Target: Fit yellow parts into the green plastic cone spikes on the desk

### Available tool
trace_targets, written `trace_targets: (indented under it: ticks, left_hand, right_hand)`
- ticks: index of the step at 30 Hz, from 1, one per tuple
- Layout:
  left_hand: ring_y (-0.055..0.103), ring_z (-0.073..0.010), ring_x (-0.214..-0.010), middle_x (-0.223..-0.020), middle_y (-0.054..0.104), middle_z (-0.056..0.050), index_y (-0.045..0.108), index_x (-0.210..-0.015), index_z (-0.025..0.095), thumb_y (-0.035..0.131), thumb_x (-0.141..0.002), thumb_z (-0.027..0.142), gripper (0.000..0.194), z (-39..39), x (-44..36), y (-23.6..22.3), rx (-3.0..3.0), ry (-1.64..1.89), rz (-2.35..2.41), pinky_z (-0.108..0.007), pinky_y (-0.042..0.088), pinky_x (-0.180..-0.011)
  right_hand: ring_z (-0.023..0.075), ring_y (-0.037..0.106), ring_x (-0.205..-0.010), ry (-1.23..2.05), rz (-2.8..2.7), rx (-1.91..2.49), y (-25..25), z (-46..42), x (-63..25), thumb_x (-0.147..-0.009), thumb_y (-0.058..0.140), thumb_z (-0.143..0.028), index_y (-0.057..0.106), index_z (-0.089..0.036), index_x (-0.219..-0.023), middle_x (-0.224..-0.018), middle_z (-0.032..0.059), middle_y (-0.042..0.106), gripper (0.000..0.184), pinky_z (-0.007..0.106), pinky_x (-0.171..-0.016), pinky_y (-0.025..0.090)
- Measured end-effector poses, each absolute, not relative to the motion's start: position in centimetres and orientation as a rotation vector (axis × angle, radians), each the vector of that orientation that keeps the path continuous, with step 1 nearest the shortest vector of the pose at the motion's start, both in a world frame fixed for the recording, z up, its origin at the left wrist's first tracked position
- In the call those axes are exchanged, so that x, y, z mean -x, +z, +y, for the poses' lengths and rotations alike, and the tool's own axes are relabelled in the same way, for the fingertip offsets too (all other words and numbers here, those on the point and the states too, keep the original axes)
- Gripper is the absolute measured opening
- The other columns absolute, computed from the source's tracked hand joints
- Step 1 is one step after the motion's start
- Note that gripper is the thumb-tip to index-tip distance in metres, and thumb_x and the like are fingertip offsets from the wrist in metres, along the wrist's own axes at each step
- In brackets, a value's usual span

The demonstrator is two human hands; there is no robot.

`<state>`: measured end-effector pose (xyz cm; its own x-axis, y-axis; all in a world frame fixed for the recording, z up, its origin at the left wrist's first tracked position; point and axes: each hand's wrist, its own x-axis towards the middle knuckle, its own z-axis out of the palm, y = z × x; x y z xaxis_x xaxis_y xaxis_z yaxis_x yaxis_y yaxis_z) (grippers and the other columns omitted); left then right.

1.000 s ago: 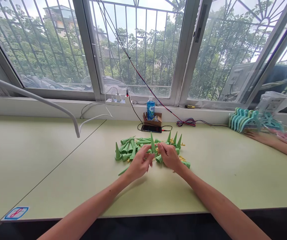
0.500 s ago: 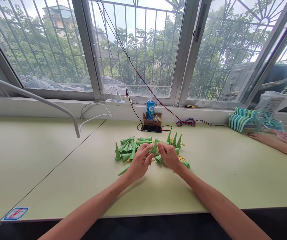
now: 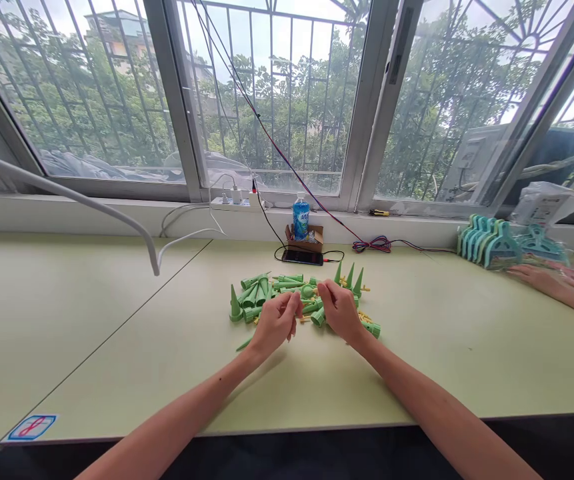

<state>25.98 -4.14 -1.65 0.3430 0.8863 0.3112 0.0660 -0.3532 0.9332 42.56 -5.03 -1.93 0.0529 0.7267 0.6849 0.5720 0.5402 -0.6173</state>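
My right hand (image 3: pixel 339 310) is closed, thumb and fingers pinched at the yellow end of a green plastic spike (image 3: pixel 308 292). The spike's rounded green part shows just left of those fingertips. My left hand (image 3: pixel 277 321) is closed too, its fingertips pressed together a little lower and to the left; what they hold, if anything, is too small to make out. Around and behind both hands lies a pile of green spikes (image 3: pixel 263 288), some flat and some upright on their caps. Small yellow pegs (image 3: pixel 365 316) lie among them.
Behind the pile are a phone (image 3: pixel 303 258) on a cable and a blue bottle (image 3: pixel 301 219) in a small cardboard box (image 3: pixel 313 241). Bundled wire (image 3: pixel 373 245) lies right of them. Far right, another person's hand (image 3: pixel 534 277) rests near teal hangers (image 3: pixel 501 245). A white tube (image 3: pixel 137 227) hangs at left.
My left fingers have come off the green spike and drawn together, slightly lower left. The spike between my hands has turned. At far right, the other person's hand has shifted slightly.
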Motion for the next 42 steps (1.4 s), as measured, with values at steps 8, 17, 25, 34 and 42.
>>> trace_targets:
  ticks: [8,17,25,34,42]
  left_hand:
    - [0.040,-0.0051,-0.030,-0.055,0.061,-0.005,0.061,-0.061,0.011,0.037,-0.090,0.067,0.067,-4.16,-25.80,-1.11,-1.580,0.893,0.824,-0.020,0.020,-0.031]
    - [0.029,-0.0057,-0.028,-0.034,0.042,0.005,0.058,-0.067,0.015,0.041,-0.089,0.066,0.058,-4.37,-25.60,-0.93,-1.642,0.862,0.807,-0.019,0.021,-0.034]
    - [0.032,-0.0066,-0.029,-0.036,0.042,0.007,0.057,-0.069,0.017,0.054,-0.087,0.057,0.044,-4.49,-25.50,-0.85,-1.741,0.886,0.836,-0.020,0.023,-0.036]
    - [0.040,-0.0077,-0.039,-0.049,0.045,0.006,0.061,-0.078,0.019,0.067,-0.081,0.043,0.025,-4.57,-25.57,-1.28,-1.860,1.043,0.843,-0.021,0.030,-0.040]
    - [0.038,-0.0051,-0.045,-0.069,0.048,0.003,0.060,-0.076,0.017,0.067,-0.082,0.039,0.024,-4.24,-25.79,-1.70,-1.903,1.150,0.775,-0.019,0.032,-0.040]
  right_hand:
    - [0.0120,0.040,-0.055,0.144,-1.757,1.081,-2.38,-4.96,-42.60,-0.101,0.037,-0.041,0.044,-0.021,-0.069,-0.060,-0.0028,0.045,0.038,0.024,-0.057,0.035]
    - [0.0118,0.038,-0.054,0.151,-1.781,1.089,-2.22,-5.00,-42.80,-0.101,0.035,-0.042,0.041,-0.021,-0.068,-0.060,-0.0030,0.044,0.039,0.024,-0.055,0.034]
    - [0.0116,0.032,-0.051,0.131,-1.793,1.108,-2.31,-4.77,-42.95,-0.101,0.031,-0.044,0.032,-0.022,-0.066,-0.056,-0.0044,0.038,0.042,0.025,-0.053,0.028]
    - [0.0121,0.034,-0.049,0.160,-1.796,1.110,-2.11,-4.97,-42.88,-0.102,0.028,-0.042,0.033,-0.022,-0.065,-0.055,-0.0035,0.039,0.042,0.026,-0.052,0.028]
    - [0.0127,0.037,-0.051,0.211,-1.790,1.104,-2.26,-4.85,-42.87,-0.102,0.028,-0.041,0.035,-0.022,-0.066,-0.057,-0.0025,0.042,0.041,0.027,-0.054,0.029]
